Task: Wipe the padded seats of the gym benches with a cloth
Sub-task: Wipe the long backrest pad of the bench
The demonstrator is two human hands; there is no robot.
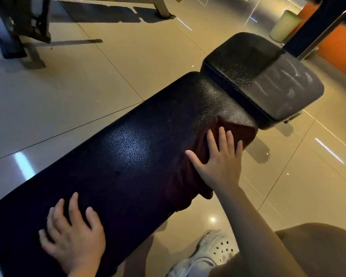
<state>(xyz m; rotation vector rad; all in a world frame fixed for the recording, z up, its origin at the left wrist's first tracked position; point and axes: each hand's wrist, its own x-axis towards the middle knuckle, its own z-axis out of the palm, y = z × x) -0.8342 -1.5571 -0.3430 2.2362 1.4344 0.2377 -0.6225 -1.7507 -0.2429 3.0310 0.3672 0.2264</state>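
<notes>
Cloth (pixel 190 172): dark reddish-brown, spread along the right edge of the long pad, draping over its side.
Long pad (pixel 128 156): black; long axis runs from lower left to upper right.
Seat pad (pixel 254 76): just beyond the far end, streaked.
Right hand (pixel 218 158): flat, fingers splayed, pressing the cloth.
Left hand (pixel 72 234): fingers spread, resting on the near pad, holding nothing.
Floor (pixel 88 86): glossy tiles.
Shoe (pixel 214 250): white, beside the bench.

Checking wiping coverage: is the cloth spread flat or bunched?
Bunched: the cloth shows folds under the right hand and drapes over the pad's edge.
</notes>
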